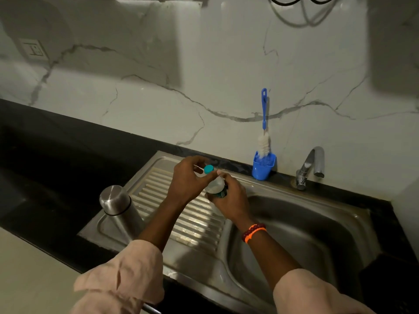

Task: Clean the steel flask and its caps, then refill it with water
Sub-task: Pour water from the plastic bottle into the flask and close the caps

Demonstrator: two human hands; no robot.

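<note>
A steel flask (118, 207) with its cap on stands on the left end of the ribbed drainboard (181, 223). Over the drainboard's far right part my right hand (231, 198) grips a small clear plastic bottle (215, 184) with a dark green label. My left hand (188, 177) pinches the bottle's teal cap (208, 169) at the top. Whether the cap is on or off the neck is unclear.
The steel sink basin (306, 234) lies to the right below a chrome tap (310, 166). A blue-handled bottle brush (263, 132) stands in a blue cup (263, 165) against the marble wall. Black countertop (45, 155) runs along the left.
</note>
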